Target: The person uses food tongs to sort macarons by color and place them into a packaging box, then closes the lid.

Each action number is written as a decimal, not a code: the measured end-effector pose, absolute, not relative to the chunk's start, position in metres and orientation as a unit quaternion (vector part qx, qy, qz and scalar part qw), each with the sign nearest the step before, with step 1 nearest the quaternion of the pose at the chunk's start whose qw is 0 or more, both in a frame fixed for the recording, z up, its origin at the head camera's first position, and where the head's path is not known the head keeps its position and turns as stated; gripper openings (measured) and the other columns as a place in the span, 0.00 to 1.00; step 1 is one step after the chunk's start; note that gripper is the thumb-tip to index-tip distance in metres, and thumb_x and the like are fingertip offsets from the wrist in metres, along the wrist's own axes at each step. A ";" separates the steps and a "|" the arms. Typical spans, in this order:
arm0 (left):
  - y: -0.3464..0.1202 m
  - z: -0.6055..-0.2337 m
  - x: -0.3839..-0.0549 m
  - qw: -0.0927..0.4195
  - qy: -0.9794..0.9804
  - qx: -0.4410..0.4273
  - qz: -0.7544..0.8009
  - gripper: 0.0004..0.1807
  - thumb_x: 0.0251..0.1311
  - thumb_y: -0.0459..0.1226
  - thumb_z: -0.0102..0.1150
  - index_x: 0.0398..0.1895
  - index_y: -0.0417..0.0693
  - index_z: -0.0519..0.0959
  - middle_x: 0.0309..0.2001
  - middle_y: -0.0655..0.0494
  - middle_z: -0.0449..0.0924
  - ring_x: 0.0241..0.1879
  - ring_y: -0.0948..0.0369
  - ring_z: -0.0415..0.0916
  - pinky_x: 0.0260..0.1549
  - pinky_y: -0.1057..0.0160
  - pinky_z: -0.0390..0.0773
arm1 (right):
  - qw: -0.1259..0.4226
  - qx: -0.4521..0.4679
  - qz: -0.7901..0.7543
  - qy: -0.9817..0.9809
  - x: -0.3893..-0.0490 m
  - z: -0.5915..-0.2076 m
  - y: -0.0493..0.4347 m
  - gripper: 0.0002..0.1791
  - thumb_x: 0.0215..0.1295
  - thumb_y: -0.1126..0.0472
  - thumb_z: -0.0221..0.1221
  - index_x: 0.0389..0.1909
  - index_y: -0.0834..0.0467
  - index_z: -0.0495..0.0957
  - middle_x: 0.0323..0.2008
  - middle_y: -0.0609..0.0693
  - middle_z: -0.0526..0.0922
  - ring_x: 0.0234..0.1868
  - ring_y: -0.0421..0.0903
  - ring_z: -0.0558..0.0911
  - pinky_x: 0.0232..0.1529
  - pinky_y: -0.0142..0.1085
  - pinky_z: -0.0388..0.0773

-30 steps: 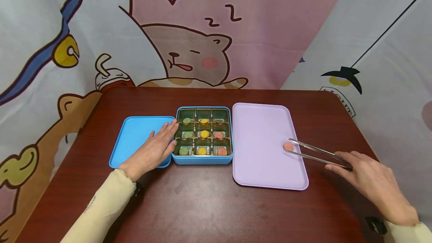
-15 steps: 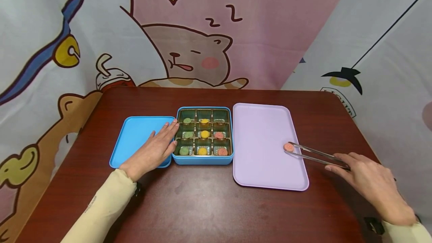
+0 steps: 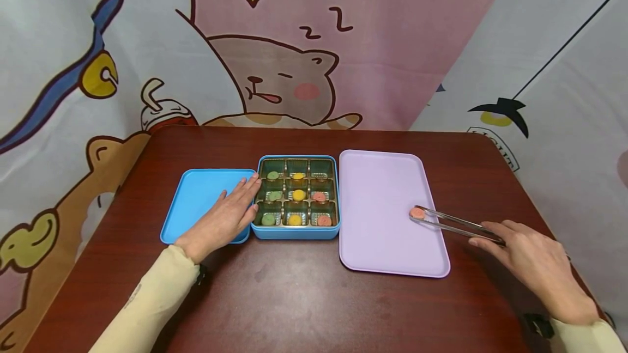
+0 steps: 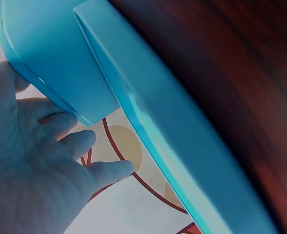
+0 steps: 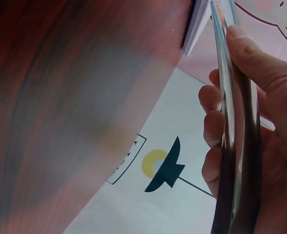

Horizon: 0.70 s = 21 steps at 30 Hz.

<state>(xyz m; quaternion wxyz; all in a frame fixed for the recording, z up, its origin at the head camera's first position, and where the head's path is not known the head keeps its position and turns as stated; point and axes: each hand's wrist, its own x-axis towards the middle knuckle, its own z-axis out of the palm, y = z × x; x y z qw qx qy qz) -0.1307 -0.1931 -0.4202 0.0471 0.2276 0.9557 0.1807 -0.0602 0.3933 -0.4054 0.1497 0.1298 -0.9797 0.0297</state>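
Note:
My right hand (image 3: 532, 260) grips metal tongs (image 3: 461, 226) between thumb and fingers. The tips of the tongs pinch a round pinkish-orange piece (image 3: 417, 213) over the right part of the lilac tray (image 3: 378, 211); whether it touches the tray I cannot tell. My left hand (image 3: 223, 222) lies with straight fingers, their tips against the left side of the blue box (image 3: 294, 233). A gold divided insert in the box holds green pieces (image 3: 268, 219) down its left column, yellow pieces (image 3: 299, 195) down the middle, and pink pieces (image 3: 324, 220) in the right column's middle and front compartments.
A flat blue lid (image 3: 196, 195) lies left of the box, partly under my left hand and forearm. The lilac tray stands close to the box's right side. All rest on a dark brown wooden table (image 3: 304, 298), with a printed cloth (image 3: 392, 42) behind it.
The tongs have squeezed together on the pinkish-orange piece, and my right hand has shifted slightly left with it. My left hand has stayed at the box.

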 end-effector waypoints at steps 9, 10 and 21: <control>-0.193 -0.421 -0.130 0.045 0.956 0.226 0.183 0.34 0.82 0.44 0.45 0.83 0.42 0.51 0.84 0.48 0.44 0.81 0.43 0.45 0.70 0.28 0.52 | 0.172 0.142 0.032 -0.974 -0.062 -0.403 0.388 0.28 0.44 0.48 0.80 0.45 0.58 0.88 0.30 0.52 0.83 0.22 0.53 0.79 0.11 0.41 0.65; -0.193 -0.421 -0.130 0.046 0.956 0.226 0.183 0.35 0.82 0.44 0.45 0.84 0.42 0.51 0.84 0.48 0.44 0.81 0.43 0.45 0.70 0.28 0.52 | 0.174 0.143 0.032 -0.974 -0.063 -0.403 0.386 0.28 0.44 0.48 0.80 0.45 0.58 0.88 0.30 0.53 0.84 0.22 0.53 0.79 0.11 0.41 0.65; -0.193 -0.420 -0.131 0.049 0.955 0.224 0.186 0.35 0.81 0.44 0.46 0.83 0.42 0.51 0.84 0.48 0.44 0.81 0.43 0.45 0.70 0.28 0.51 | 0.188 0.161 0.033 -0.968 -0.070 -0.400 0.375 0.28 0.47 0.44 0.78 0.45 0.59 0.88 0.28 0.51 0.82 0.18 0.44 0.73 0.12 0.33 0.60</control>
